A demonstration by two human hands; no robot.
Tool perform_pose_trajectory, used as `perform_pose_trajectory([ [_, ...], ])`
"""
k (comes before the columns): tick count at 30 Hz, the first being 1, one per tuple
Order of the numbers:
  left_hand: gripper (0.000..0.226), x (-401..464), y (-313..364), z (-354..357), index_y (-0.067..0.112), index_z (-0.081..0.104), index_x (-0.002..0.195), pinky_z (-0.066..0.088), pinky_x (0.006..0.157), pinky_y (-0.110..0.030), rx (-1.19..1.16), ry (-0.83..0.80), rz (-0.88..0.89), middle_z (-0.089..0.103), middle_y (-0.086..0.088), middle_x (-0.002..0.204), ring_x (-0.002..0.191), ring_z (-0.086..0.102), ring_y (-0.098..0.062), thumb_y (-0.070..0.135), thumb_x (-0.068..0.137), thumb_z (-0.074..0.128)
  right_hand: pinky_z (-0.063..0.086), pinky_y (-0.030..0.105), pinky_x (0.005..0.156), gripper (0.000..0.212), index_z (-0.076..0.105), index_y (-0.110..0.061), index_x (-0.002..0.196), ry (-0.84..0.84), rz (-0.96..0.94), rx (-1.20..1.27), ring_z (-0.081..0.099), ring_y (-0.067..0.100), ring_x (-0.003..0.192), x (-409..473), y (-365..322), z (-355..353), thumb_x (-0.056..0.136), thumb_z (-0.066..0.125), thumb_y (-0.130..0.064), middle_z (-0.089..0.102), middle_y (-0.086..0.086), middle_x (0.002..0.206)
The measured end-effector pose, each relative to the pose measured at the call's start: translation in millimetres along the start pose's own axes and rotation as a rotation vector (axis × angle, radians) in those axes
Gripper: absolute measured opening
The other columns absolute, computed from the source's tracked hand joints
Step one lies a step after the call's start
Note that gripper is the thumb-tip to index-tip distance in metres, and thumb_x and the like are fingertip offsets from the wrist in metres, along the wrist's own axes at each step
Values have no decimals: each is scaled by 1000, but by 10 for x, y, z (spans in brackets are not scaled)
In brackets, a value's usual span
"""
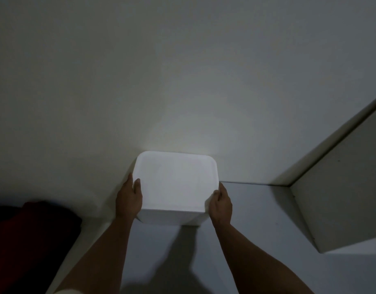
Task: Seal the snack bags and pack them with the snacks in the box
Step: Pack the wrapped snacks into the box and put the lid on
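1. Two bare forearms are seen rising from the bottom edge of the frame toward the lower centre, where each ends at a side of a white box (174, 183).
2. The left hand (129, 200) is laid against the left side of the box. Its thumb is pressed onto the lid near the left edge, and the fingers are curled round the side wall; only one finger can be made out past the thumb, and how the rest lie cannot be told.
3. The right hand (221, 204) is set at the lower right corner of the box. The thumb is hooked over the lid's edge and the fingers are wrapped round the corner, held close together rather than spread.
4. The box is thus gripped between both hands, in the lower centre of the frame. Its lid is closed, flat, and rounded at the corners. No brand, label or writing can be read on it; the surface is overexposed and plain white.
5. A grey floor (257, 209) is seen beneath the box, and a dark shadow is cast on it between the forearms.
6. A dark red object (34, 225) is seen at the lower left; what it is cannot be told.
7. A pale panel (342, 198) is angled across the right of the frame.
8. A plain off-white wall (161, 71) fills the upper part of the frame behind the box.
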State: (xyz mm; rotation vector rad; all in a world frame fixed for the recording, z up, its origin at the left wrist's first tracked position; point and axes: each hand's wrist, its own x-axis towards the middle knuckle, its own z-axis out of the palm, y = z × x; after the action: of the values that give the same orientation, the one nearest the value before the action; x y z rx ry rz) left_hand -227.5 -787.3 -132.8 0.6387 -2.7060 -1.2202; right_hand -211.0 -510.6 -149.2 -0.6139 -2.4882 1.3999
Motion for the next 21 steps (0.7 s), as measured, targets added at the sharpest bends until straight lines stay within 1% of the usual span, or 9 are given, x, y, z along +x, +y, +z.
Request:
perform_pose_trajectory([
  [3, 62, -1, -14, 7, 15, 33, 157, 38, 113, -48, 31, -11, 6, 47, -16, 153, 138, 47, -39, 49, 105, 36, 47, 37, 102, 43, 46, -16, 151, -16, -6, -34, 62, 30, 121, 13, 45, 20, 108, 38, -21, 64, 9, 136],
  [5, 68, -13, -9, 10, 17, 29, 158, 37, 114, -48, 67, -22, 23, 44, -14, 156, 139, 45, -38, 56, 103, 34, 44, 37, 107, 47, 39, -16, 155, -55, -33, -82, 58, 30, 129, 27, 68, 18, 108, 36, -22, 57, 8, 146],
  [7, 74, -21, -4, 6, 18, 26, 159, 37, 115, -49, 98, -34, 48, 40, -11, 159, 141, 43, -37, 62, 100, 32, 29, 29, 116, 53, 27, -14, 160, -113, -95, -149, 41, 24, 146, 45, 71, -6, 109, 35, -24, 39, 4, 161],
  [8, 77, -19, -9, 7, 18, 25, 160, 37, 115, -49, 110, -37, 62, 38, -11, 160, 142, 43, -37, 64, 99, 31, 21, 25, 117, 55, 22, -13, 161, -144, -134, -183, 32, 21, 151, 56, 67, -25, 109, 34, -24, 30, 3, 166],
  [10, 80, -13, -24, 7, 18, 24, 160, 37, 115, -50, 133, -41, 79, 37, -10, 161, 142, 42, -36, 67, 97, 29, 13, 20, 117, 56, 18, -12, 162, -184, -186, -223, 21, 17, 155, 76, 72, -47, 109, 33, -24, 21, 2, 169],
  [11, 81, -4, -36, 11, 18, 23, 160, 37, 115, -50, 142, -43, 84, 37, -9, 160, 142, 42, -36, 69, 96, 29, 12, 20, 117, 56, 18, -11, 162, -190, -194, -223, 20, 17, 155, 82, 83, -47, 109, 33, -23, 21, 2, 169],
  [14, 82, 10, -38, 12, 19, 25, 159, 37, 116, -49, 146, -44, 89, 38, -8, 160, 143, 42, -35, 70, 96, 32, 23, 24, 118, 54, 23, -14, 161, -170, -157, -131, 34, 21, 150, 90, 115, -30, 109, 35, -23, 34, 4, 164],
  [16, 81, 15, -35, 11, 19, 25, 159, 36, 116, -48, 142, -44, 95, 37, -8, 161, 143, 41, -35, 68, 96, 36, 30, 24, 112, 52, 26, -17, 160, -145, -136, -87, 44, 23, 143, 92, 131, -16, 109, 36, -22, 43, 4, 159],
  [21, 80, 31, -23, 4, 19, 22, 160, 33, 119, -47, 149, -71, 77, 33, -6, 163, 146, 37, -33, 66, 97, 37, 33, 21, 104, 52, 28, -17, 160, -130, -128, -78, 52, 26, 135, 65, 104, -30, 109, 36, -21, 50, 6, 153],
])
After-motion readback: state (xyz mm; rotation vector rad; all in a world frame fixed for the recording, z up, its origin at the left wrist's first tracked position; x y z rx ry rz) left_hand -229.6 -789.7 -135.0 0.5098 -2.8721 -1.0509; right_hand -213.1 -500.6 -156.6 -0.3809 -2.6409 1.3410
